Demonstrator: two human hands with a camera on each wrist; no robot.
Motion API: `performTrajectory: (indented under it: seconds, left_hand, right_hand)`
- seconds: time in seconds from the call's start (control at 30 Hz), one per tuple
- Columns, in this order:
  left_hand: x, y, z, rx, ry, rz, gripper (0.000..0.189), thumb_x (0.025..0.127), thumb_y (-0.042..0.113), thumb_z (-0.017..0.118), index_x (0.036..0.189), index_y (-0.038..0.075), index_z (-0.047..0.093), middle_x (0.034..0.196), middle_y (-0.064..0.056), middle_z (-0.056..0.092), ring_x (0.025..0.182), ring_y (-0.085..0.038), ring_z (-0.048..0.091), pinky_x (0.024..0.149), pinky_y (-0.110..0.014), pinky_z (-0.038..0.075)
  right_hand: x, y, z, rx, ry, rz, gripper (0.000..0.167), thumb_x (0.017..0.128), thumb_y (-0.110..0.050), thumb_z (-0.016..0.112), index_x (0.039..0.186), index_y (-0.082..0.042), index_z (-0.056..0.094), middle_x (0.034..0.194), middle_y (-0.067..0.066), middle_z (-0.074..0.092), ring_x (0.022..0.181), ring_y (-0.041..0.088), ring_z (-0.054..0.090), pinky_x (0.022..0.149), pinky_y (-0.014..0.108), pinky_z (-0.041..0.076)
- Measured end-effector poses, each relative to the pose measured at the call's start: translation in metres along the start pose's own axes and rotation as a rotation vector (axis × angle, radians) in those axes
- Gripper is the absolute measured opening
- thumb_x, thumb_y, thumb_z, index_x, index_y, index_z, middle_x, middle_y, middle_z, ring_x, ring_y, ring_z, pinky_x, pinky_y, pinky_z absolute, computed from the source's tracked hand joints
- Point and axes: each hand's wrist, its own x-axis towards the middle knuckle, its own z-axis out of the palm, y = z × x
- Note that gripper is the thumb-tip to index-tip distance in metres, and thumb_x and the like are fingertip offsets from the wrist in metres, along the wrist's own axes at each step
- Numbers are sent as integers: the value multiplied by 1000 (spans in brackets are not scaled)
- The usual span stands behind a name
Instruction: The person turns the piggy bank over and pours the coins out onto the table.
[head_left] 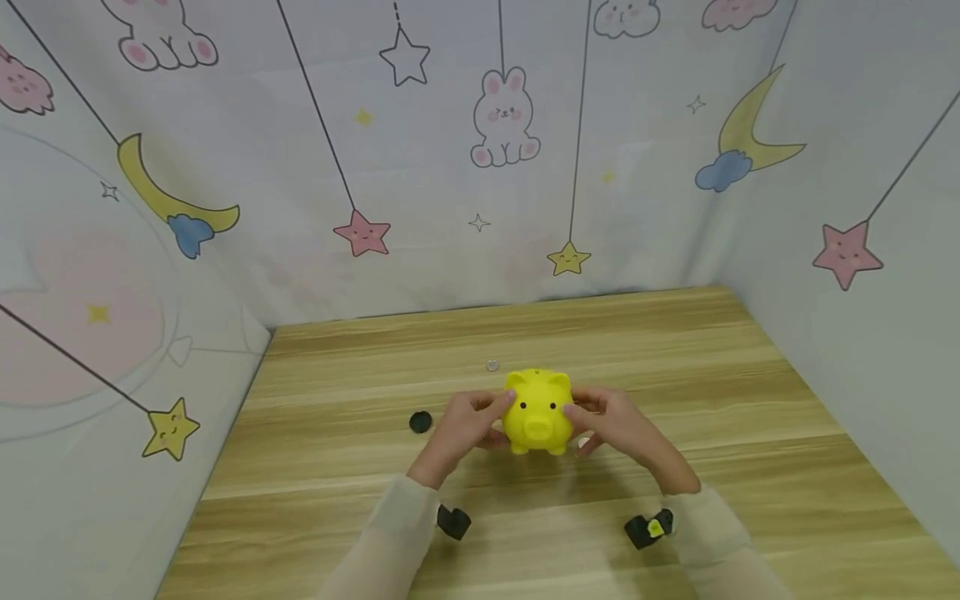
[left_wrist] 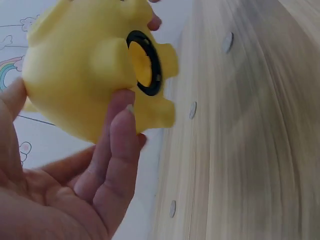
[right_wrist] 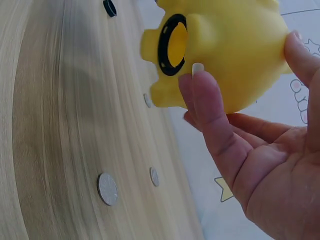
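A yellow piggy bank point(head_left: 537, 414) is held up off the table between both hands, its face toward the head camera. My left hand point(head_left: 474, 421) grips one side, thumb near the pig's cheek and fingers curled under its belly. On the other side my right hand point(head_left: 617, 425) grips it the same way. Both wrist views show the underside, where a black ring point(right_wrist: 171, 45) surrounds an open round hole. A black round cap point(head_left: 421, 422) lies on the table left of the left hand.
Several silver coins lie on the wooden table point(head_left: 337, 500): one coin point(head_left: 492, 365) behind the pig, another coin point(right_wrist: 107, 189) large in the right wrist view, and one coin point(left_wrist: 228, 42) in the left wrist view. A printed cloth wall point(head_left: 420, 167) stands behind and along both sides.
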Motion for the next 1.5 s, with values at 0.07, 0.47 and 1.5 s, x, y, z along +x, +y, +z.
performTrajectory:
  seconds: [0.07,0.47,1.5]
  left_hand:
    - [-1,1,1,-26,-5,-57,73,86,67,62,118,2,67,103,-10,70,73,-28,72,67,-39,60]
    - [-1,-1,-1,-66,-66,-133,82,87,64,64,136,-1,51,113,-14,65,75,-29,72,72,-42,59]
    - [-7,8,-1,-132,-172,431,84,84,-8,75,154,11,32,158,-7,26,131,-38,41,95,-53,49]
  right_hand:
    - [1,0,1,17,-10,22,57,103,-31,56,138,13,45,117,25,63,88,45,67,64,46,59]
    - [2,7,1,126,-66,121,66,102,-31,58,145,13,33,126,28,58,93,41,68,80,53,56]
    - [0,7,9,55,23,-355,88,84,11,73,155,-8,25,157,17,23,133,41,40,90,40,53]
